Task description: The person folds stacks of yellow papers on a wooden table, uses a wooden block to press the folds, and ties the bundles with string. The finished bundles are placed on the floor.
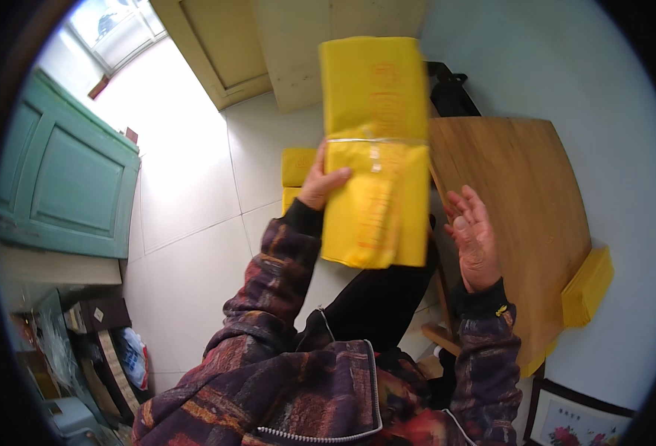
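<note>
A thick bundle of folded yellow sheets (376, 208) with red print is up in front of me, bound across its middle by a thin pale tie (395, 140). My left hand (319, 182) grips its left edge, the thumb on top and the other fingers hidden underneath. To the right of the bundle and apart from it, my right hand (475, 241) is empty, fingers spread and slightly curled, over the near left edge of the wooden table (521, 186). Behind my left hand, lower down, another yellow bundle (297, 167) is partly covered.
A yellow stack (588, 288) sits at the table's right edge by the wall. A framed flower picture (577, 420) leans at lower right. On the left are a green door (75, 182) and boxes (105, 316). Pale tiles cover the floor (187, 290).
</note>
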A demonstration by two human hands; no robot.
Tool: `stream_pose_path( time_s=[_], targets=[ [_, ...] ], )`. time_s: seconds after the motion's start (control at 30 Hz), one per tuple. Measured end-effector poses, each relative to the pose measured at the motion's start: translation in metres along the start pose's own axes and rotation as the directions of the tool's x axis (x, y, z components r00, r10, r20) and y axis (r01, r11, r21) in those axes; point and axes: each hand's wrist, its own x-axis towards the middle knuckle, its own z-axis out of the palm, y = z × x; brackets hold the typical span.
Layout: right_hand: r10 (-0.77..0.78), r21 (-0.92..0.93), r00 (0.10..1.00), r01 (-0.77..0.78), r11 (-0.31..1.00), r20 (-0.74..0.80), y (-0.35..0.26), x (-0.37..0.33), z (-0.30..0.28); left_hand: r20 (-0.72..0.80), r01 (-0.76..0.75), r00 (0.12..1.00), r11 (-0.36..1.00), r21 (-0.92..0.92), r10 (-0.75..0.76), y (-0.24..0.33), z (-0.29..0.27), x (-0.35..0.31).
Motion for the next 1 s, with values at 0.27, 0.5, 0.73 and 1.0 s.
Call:
stream_pose_path(
  time_s=[0.27,0.5,0.73,1.0],
  targets=[
    [0.214,0.008,0.977,-0.214,0.977,-0.014,0.029,-0.035,-0.048,-0.057,0.146,0.986,0.978,-0.147,-0.156,-0.053,-0.118,0.001],
    [0.390,0.015,0.918,-0.390,0.921,-0.076,0.066,-0.094,-0.068,-0.361,0.360,0.884,0.925,0.118,-0.298,-0.151,-0.205,-0.003],
    [0.414,0.037,0.906,-0.412,0.910,-0.084,0.085,-0.116,-0.068,-0.428,0.422,0.839,0.899,0.120,-0.337,-0.139,-0.202,-0.006],
    [0.439,-0.010,0.891,-0.443,0.897,-0.117,0.091,-0.127,-0.062,-0.085,0.137,0.938,-0.133,0.982,0.335,-0.103,-0.118,0.039]
  ],
)
